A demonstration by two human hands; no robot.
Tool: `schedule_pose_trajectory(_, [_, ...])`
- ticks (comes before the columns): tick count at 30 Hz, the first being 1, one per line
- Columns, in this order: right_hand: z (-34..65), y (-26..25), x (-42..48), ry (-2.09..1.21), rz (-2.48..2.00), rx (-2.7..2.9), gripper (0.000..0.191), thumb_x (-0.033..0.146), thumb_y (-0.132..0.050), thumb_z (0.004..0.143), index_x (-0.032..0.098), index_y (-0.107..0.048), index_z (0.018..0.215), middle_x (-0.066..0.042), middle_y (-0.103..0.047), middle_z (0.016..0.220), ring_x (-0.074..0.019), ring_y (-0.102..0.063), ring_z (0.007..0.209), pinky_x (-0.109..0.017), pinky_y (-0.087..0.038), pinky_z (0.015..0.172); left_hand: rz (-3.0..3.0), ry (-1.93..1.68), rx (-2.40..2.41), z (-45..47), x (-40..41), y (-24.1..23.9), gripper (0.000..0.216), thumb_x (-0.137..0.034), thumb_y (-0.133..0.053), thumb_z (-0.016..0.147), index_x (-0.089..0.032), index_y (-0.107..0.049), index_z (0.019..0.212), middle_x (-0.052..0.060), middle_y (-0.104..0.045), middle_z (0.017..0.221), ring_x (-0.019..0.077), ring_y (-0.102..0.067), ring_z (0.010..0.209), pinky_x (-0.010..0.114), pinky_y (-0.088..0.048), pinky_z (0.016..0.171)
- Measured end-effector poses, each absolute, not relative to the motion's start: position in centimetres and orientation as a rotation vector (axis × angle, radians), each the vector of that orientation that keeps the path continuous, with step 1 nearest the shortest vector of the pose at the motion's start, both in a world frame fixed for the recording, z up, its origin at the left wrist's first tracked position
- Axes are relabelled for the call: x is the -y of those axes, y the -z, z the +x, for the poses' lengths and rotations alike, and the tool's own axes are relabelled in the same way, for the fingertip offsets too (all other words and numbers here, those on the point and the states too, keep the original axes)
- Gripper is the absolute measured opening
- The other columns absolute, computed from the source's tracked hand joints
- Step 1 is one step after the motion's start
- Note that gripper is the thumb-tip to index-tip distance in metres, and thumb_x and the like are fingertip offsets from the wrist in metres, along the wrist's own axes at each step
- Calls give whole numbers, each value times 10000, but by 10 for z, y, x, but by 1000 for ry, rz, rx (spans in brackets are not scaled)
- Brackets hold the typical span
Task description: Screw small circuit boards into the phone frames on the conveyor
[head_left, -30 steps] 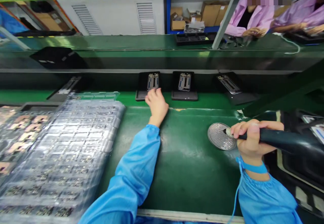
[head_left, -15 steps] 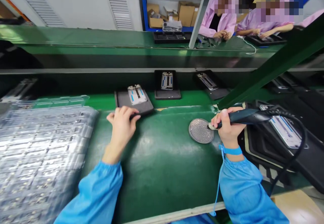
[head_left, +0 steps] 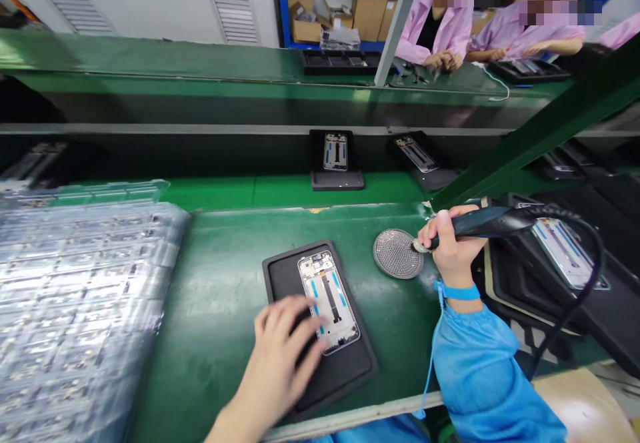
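My left hand point(head_left: 283, 356) lies flat on the black tray point(head_left: 320, 326), fingers point(head_left: 305, 326) spread and loose, their tips touching the near left edge of the phone frame point(head_left: 329, 301) — gripping nothing. The frame sits in the tray, and the tray rests slantwise on the green counter point(head_left: 225, 283), close to its near edge. My right hand point(head_left: 453, 246) is wrapped tight round the dark handle of a driver point(head_left: 480, 224), its tip down at the right rim of a round metal dish point(head_left: 399, 254) just beyond the tray. A black cable point(head_left: 583, 276) loops from the driver's back end. To my left lies a stack of clear blister trays point(head_left: 85, 296). Further off, two more trays point(head_left: 337, 161) with frames sit on the belt — and across the line, people in pink coats are working
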State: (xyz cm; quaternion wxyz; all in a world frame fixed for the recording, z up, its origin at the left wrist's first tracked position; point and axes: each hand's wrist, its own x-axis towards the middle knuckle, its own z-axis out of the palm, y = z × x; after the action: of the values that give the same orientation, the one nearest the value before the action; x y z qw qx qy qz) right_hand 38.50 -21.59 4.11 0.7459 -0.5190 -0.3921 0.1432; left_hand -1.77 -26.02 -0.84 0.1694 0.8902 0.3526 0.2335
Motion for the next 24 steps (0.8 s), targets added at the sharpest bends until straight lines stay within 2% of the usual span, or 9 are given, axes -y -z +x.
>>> schedule_pose_trajectory(2, [386,-41,216,-319,-1141,855,631,693,-1069,1050,324,-563,1129,144,-605,670,-132,-564,462,-270,-570,497,2573,-652,-1189,-9,218,11,442,-344,-626,1328,-317,-850,1708,188,-739,1885,427,-669,1748,636,-560,1414])
schedule_pose_trajectory(4, [386,-41,216,-322,-1145,855,634,699,-1068,1048,324,-563,1127,145,-607,665,-134,-564,458,-273,-573,494,2581,-588,-1252,3,183,14,532,-396,-612,1325,-297,-802,1812,203,-647,1990,464,-600,1843,691,-518,1486])
schedule_pose_trajectory(9, [383,-42,217,-316,-1149,872,630,688,-1079,1049,319,-571,1107,137,-618,667,-131,-567,468,-272,-565,483,2613,-484,-1052,30,156,15,574,-403,-605,1311,-291,-788,1843,183,-617,2020,454,-551,1892,717,-448,1562])
schedule_pose_trajectory(12, [384,-43,217,-329,-1160,888,648,699,-1083,1041,320,-560,1096,141,-610,662,-136,-567,456,-278,-559,470,2546,-486,-1022,40,156,11,526,-396,-652,1299,-317,-829,1788,176,-685,1949,449,-599,1815,720,-495,1483])
schedule_pose_trajectory(16, [382,-53,218,-309,-1162,902,649,685,-1102,1025,310,-576,1082,132,-634,672,-134,-587,465,-277,-581,489,2310,-470,-1074,52,146,6,349,-347,-739,1267,-353,-968,1529,136,-823,1735,421,-671,1650,681,-534,1340])
schedule_pose_trajectory(19, [366,-69,219,-288,-1061,909,583,617,-1079,1063,316,-581,1082,132,-636,682,-130,-570,452,-272,-578,482,2164,-451,-1094,59,141,2,257,-315,-843,1213,-352,-1003,1410,109,-838,1673,404,-657,1644,648,-504,1343])
schedule_pose_trajectory(24, [307,-84,206,-473,-885,973,463,572,-985,1159,337,-589,1118,134,-600,704,-121,-526,441,-266,-571,473,2110,-470,-1088,63,144,-1,254,-304,-900,1190,-345,-1000,1420,108,-834,1636,383,-650,1611,627,-468,1376])
